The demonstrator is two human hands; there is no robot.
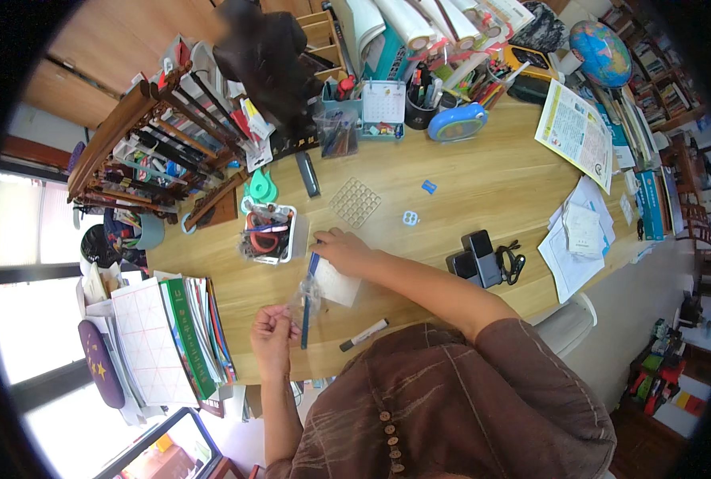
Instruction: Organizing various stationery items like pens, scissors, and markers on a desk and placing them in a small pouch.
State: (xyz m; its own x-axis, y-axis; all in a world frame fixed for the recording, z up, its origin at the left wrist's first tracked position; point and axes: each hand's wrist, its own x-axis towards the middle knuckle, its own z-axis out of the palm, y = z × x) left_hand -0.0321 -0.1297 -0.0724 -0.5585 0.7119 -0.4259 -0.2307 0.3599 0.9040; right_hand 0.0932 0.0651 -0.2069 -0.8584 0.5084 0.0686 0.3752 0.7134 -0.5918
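Note:
My left hand [275,335] pinches the edge of a crumpled clear plastic wrapper [309,293] over the near left part of the desk. Farther forward, my right hand [340,251] has its fingertips at the upper end of a long, slim blue stick [313,264]; its exact kind is unclear. The stick runs down into or behind the plastic, where a darker blue length [304,329] shows below. Beside it lies a white sheet of paper [336,286], partly beneath my right hand. A white marker with a dark cap [364,335] rests nearer my body.
A white basket [295,233] with red-handled scissors [263,239] stands left of my right hand. Beyond are a clear gridded tray [355,202], a black stapler [307,173] and a green tape dispenser [263,187]. Books [191,335] stand left; dark devices [481,257] and a coiled cable [511,263] lie right.

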